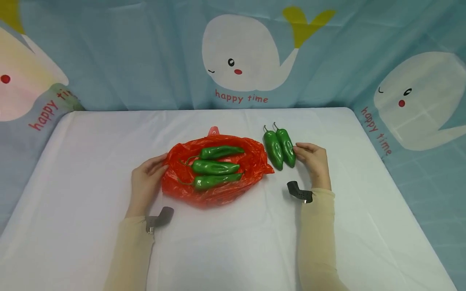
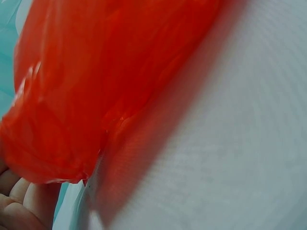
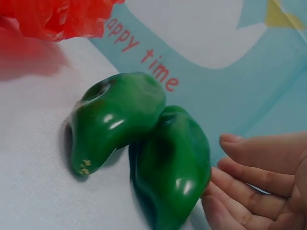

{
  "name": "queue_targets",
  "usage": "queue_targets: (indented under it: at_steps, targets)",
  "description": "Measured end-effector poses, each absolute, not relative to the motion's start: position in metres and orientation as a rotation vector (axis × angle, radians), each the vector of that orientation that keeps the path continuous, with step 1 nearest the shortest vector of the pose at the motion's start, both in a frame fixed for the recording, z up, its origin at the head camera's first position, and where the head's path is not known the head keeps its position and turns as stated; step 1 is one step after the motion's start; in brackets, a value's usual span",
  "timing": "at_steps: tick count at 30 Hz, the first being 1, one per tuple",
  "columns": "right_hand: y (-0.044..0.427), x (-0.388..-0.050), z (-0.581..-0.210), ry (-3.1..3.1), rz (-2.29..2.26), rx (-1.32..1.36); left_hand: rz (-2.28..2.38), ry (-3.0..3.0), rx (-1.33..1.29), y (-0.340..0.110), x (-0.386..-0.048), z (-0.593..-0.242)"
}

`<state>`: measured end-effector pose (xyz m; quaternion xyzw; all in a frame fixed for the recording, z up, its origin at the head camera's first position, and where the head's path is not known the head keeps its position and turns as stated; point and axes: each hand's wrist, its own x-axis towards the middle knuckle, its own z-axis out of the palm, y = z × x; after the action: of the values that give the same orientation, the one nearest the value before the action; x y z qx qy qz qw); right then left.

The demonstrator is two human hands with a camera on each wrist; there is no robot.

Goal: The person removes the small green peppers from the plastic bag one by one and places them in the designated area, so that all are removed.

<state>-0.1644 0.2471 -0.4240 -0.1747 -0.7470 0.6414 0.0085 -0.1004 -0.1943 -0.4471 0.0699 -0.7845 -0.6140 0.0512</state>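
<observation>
A red plastic bag lies spread on the white table, its mouth facing up. Inside it are three green chili peppers, side by side with stems to the left. My left hand holds the bag's left rim between thumb and fingers; in the left wrist view the red film hides its fingertips. Right of the bag lie two more green peppers, a left one and a right one, touching each other. My right hand has loosely bent fingers at the right pepper's side, not wrapped round it.
A white cloth covers the table. Behind it and along both sides hangs a blue curtain printed with whales. A dark camera mount sits on each wrist, the left one close to the bag's near left side.
</observation>
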Motion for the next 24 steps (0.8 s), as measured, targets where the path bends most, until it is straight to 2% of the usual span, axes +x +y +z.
queue_targets:
  at_steps: [11, 19, 24]
  targets:
    - [0.236, -0.167, -0.41, -2.159, 2.008, -0.372, -1.889, -2.37, 0.231, -0.194, -0.103, -0.446]
    - [0.216, -0.162, -0.394, -2.286, 1.931, -0.28, -1.89, -2.384, 0.236, -0.196, -0.102, -0.445]
    - [0.198, -0.157, -0.385, -2.295, 2.006, -0.086, -1.904, -2.384, 0.226, -0.196, -0.101, -0.447]
